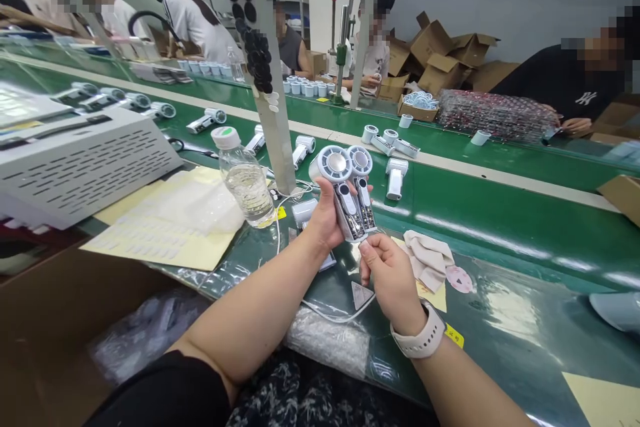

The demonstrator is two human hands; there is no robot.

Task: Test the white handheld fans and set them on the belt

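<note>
My left hand (330,217) is closed around two white handheld fans (336,163), held side by side with their round heads up. The fronts of their handles are uncovered, and metal and circuit parts show inside. At the bottom of these handles my right hand (393,273), with a pale watch strap on its wrist, pinches the end of a white cable (345,318). The cable loops over the bench below, and its tip is mostly hidden by the fingers. Just behind my left hand lies another white fan part (304,212).
A water bottle (246,180) stands left, beside yellow sheets (165,240) and a slotted metal case (95,160). A cloth (427,257) lies right. Several fans (397,179) rest on the green conveyor (450,187) beyond a metal post (275,100). Co-workers sit across.
</note>
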